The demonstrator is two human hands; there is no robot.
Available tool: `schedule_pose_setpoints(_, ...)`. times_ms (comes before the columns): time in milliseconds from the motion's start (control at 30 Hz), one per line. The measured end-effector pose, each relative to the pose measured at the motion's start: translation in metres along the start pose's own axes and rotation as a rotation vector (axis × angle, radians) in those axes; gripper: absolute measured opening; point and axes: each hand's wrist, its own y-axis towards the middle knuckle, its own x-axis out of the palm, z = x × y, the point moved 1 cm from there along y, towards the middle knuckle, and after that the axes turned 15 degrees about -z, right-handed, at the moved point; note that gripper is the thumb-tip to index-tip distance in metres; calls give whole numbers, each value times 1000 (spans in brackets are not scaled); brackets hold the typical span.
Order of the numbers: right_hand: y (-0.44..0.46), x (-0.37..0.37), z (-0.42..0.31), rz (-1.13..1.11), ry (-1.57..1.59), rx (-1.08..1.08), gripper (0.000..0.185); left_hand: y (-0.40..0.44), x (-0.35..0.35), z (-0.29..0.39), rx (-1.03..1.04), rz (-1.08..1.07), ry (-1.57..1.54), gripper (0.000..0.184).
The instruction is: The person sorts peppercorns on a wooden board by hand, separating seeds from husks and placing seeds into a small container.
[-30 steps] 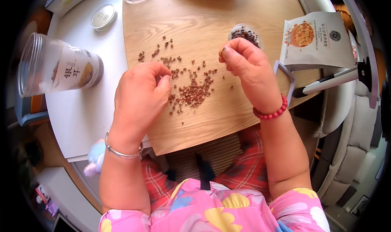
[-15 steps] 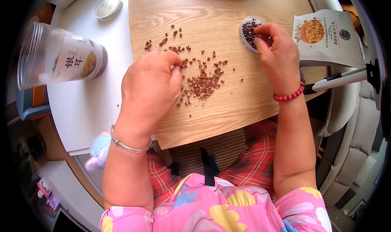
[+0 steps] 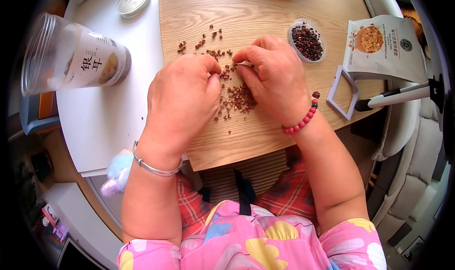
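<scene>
Reddish-brown Sichuan peppercorns (image 3: pixel 241 99) lie in a loose pile on the wooden tabletop, with more scattered toward the far side. My left hand (image 3: pixel 182 97) rests at the left of the pile, thumb and index finger pinched together; whatever is between them is hidden. Opposite it, my right hand (image 3: pixel 275 73) reaches over the pile's right side. Its thumb and forefinger are bent together at the tips, close to the left fingertips, and any small thing in them is too hard to see. A round clear dish (image 3: pixel 307 40) of darker red and black peppercorns stands just beyond my right hand.
A large clear plastic jar (image 3: pixel 90 64) stands on the white surface at left, near its round lid (image 3: pixel 134 2). At right are a white food pouch (image 3: pixel 386 47), a pale purple frame (image 3: pixel 348 94) and a grey-and-black stand arm (image 3: pixel 398 97).
My right hand has left the dish of dark peppercorns and moved left to the pile. The left hand stays pinched beside the pile. The pale frame at right has come into sight.
</scene>
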Motion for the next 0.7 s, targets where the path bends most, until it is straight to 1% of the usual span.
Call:
schedule_pose_setpoints(100,2,-2,-3,-42,-78,34,3,1,-1,0,-39,-27,-33,14)
schedule_pose_setpoints(200,2,-6,0,-90,-70,92,3,1,-2,1,-49,-21,-42,14)
schedule_pose_setpoints(300,1,-6,1,-62,-12,108,4,0,-3,0,-71,-28,-60,14)
schedule_pose_setpoints(333,2,-5,1,-62,-12,108,4,0,-3,0,-67,-29,-59,14)
schedule_pose_setpoints(400,4,-1,-2,-49,93,12,5,0,-3,1,-62,-30,-57,14)
schedule_pose_setpoints(500,5,3,-7,-42,76,-15,6,1,-4,2,-85,-49,-86,14)
schedule_pose_setpoints(633,2,-1,-1,-78,85,26,6,1,-6,2,-95,-47,-91,14)
schedule_pose_setpoints(700,2,-5,1,-78,41,56,6,0,-6,1,-93,-43,-84,14)
